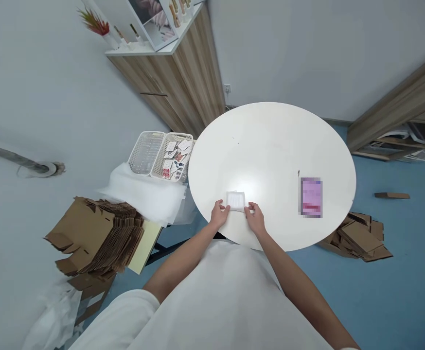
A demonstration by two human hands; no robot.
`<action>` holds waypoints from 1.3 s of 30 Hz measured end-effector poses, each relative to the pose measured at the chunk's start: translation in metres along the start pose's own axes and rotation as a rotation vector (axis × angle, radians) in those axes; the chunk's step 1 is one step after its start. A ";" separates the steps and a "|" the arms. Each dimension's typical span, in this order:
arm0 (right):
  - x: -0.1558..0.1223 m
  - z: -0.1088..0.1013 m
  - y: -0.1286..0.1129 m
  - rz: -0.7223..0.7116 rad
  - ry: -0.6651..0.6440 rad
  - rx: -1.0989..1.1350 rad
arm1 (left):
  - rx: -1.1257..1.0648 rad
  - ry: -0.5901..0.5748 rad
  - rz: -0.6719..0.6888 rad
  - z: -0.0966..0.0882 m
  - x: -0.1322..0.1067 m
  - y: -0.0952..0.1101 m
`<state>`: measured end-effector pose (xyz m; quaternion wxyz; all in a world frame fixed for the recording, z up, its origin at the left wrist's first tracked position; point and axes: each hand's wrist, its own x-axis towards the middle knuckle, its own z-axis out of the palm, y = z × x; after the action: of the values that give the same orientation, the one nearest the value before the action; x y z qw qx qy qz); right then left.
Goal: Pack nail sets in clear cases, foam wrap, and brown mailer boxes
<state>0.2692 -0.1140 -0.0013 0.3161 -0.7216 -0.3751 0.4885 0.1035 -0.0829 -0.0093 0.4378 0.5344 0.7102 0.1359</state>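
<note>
Left hand (219, 215) and right hand (255, 218) at the near corners of a small white packet (236, 201), thumbs close to its edges. Grip, both hands: fingers curled; cannot tell whether either pinches the packet or merely rests against it. Packet lies flat on the white table (271, 131), near edge. Progress, judged: one piece appears wrapped; whether fully closed is unclear. Pixelated purple item (311, 197) lies well apart, to the right. Left of table: open basket (179, 135) with loose printed cards (172, 154), apparently unwrapped; white sheets (145, 192); folded brown cardboard (88, 238), seemingly not made up.
</note>
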 end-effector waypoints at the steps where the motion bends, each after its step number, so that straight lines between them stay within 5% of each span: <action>1: 0.002 0.001 -0.003 -0.012 0.010 -0.033 | -0.017 0.019 -0.002 0.001 0.002 0.001; 9: 0.020 0.033 -0.023 -0.094 0.036 -0.165 | -0.113 -0.038 0.143 -0.020 0.026 0.001; 17: 0.070 0.110 -0.084 -0.074 0.018 -0.147 | -0.156 0.120 0.177 -0.090 0.098 -0.016; 24: 0.119 0.162 -0.139 -0.042 0.044 -0.147 | -0.260 0.135 0.248 -0.135 0.152 -0.016; 32: 0.130 0.178 -0.155 -0.076 0.042 -0.120 | -0.274 0.107 0.273 -0.146 0.167 -0.019; 39: 0.107 0.165 -0.142 -0.062 0.063 -0.077 | -0.259 0.082 0.279 -0.140 0.142 -0.029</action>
<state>0.1065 0.0651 0.0121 0.3146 -0.7363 -0.4057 0.4407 -0.0293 0.0686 -0.0150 0.4507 0.5606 0.6231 0.3071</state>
